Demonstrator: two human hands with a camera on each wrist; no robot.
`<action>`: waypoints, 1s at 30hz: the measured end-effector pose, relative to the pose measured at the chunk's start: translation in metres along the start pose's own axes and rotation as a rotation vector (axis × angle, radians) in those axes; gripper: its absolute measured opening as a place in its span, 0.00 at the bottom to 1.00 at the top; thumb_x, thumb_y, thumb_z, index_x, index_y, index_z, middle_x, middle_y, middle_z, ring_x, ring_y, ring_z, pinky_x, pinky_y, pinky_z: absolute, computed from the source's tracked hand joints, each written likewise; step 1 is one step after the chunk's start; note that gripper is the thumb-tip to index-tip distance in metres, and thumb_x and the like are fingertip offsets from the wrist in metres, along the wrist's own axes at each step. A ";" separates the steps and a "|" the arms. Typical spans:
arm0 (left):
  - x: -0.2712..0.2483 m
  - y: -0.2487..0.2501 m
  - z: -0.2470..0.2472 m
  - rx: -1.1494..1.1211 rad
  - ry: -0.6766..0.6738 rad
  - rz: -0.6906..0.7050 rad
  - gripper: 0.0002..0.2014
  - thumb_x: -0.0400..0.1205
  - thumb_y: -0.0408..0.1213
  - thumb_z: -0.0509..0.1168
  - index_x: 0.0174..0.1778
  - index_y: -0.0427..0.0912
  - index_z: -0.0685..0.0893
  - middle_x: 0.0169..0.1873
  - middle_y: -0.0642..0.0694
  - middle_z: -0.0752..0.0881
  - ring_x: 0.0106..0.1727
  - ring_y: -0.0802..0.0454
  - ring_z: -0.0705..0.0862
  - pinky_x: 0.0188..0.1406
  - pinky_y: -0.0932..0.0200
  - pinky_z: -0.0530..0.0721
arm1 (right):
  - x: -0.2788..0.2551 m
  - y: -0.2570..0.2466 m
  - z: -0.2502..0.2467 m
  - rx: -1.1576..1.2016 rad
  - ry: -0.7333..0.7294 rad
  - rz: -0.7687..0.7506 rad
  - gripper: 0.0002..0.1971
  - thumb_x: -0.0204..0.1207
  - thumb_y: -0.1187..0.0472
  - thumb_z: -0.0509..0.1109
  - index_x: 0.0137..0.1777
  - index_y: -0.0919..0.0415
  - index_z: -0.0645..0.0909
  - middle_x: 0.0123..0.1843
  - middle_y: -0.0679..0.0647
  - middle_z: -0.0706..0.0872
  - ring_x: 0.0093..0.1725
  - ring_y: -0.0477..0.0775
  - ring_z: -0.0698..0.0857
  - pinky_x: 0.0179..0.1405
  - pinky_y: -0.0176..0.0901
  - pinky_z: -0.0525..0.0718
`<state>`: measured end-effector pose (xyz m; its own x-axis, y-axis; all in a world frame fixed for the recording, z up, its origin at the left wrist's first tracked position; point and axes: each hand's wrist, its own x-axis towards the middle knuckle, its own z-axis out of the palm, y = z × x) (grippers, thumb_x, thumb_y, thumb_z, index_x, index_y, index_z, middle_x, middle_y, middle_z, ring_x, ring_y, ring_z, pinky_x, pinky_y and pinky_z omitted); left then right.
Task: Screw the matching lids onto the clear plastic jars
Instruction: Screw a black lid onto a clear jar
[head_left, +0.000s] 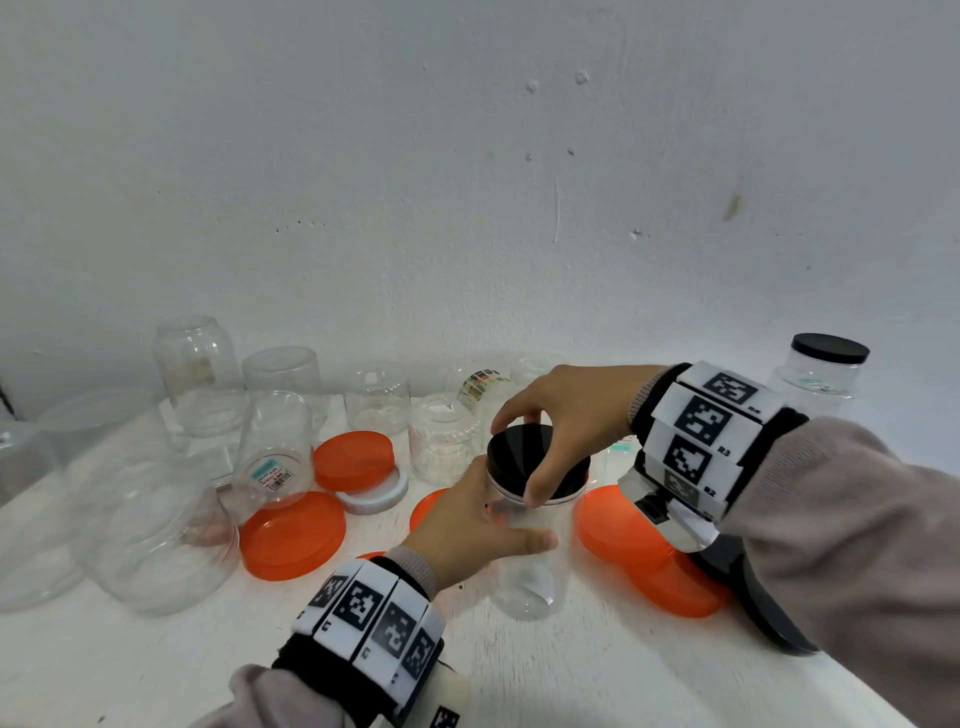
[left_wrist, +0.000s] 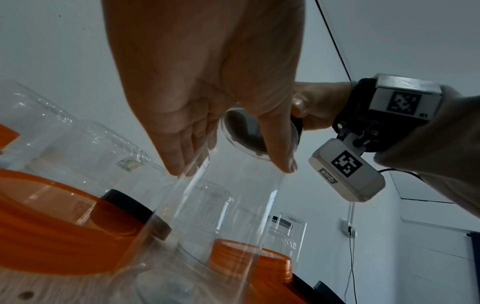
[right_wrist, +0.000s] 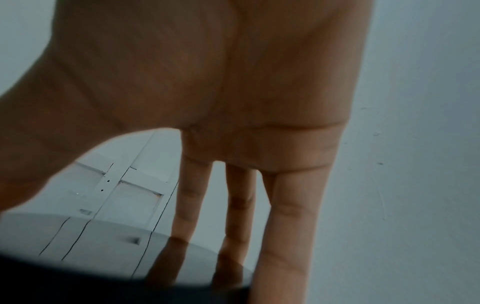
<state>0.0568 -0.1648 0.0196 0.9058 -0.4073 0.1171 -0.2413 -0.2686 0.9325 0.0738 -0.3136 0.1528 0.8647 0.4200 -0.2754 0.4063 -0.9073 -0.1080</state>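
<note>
Clear plastic jar (head_left: 530, 561) stood upright near the table's (head_left: 597, 670) front edge, axis vertical | left hand (head_left: 467, 525) gripped its wall | right hand (head_left: 566, 415), directly above, pinched black lid (head_left: 524, 457) seated on the mouth | left wrist view alone showed lid's underside through the jar | threads' engagement unclear

A pale, scuffed wall (head_left: 467, 182) rose behind a white tabletop (head_left: 156, 670). In the left wrist view a black cable (left_wrist: 335, 39) ran up the wall, another hung from a small wall fitting (left_wrist: 349, 228), under dim, grey light.
</note>
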 end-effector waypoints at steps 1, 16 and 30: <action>0.000 0.001 0.001 0.004 0.005 -0.002 0.40 0.67 0.42 0.81 0.72 0.58 0.66 0.64 0.63 0.78 0.59 0.74 0.77 0.45 0.80 0.77 | 0.001 0.000 0.002 0.001 0.016 0.003 0.37 0.53 0.32 0.78 0.65 0.32 0.75 0.56 0.40 0.83 0.51 0.51 0.88 0.53 0.49 0.87; -0.003 0.005 0.007 0.054 0.051 -0.002 0.37 0.67 0.44 0.80 0.64 0.63 0.63 0.55 0.69 0.76 0.50 0.79 0.74 0.37 0.85 0.73 | 0.001 0.006 0.004 0.038 -0.048 0.056 0.41 0.57 0.33 0.78 0.72 0.30 0.68 0.65 0.41 0.76 0.61 0.55 0.83 0.63 0.52 0.82; -0.003 0.006 0.009 0.082 0.092 0.002 0.36 0.67 0.47 0.80 0.65 0.62 0.65 0.56 0.67 0.77 0.52 0.76 0.76 0.39 0.77 0.74 | -0.001 0.005 0.011 0.019 0.008 0.112 0.46 0.59 0.27 0.73 0.77 0.41 0.65 0.71 0.43 0.73 0.67 0.49 0.76 0.64 0.49 0.78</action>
<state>0.0492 -0.1732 0.0214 0.9324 -0.3273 0.1534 -0.2676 -0.3395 0.9018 0.0714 -0.3187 0.1417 0.9066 0.3164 -0.2792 0.3019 -0.9486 -0.0950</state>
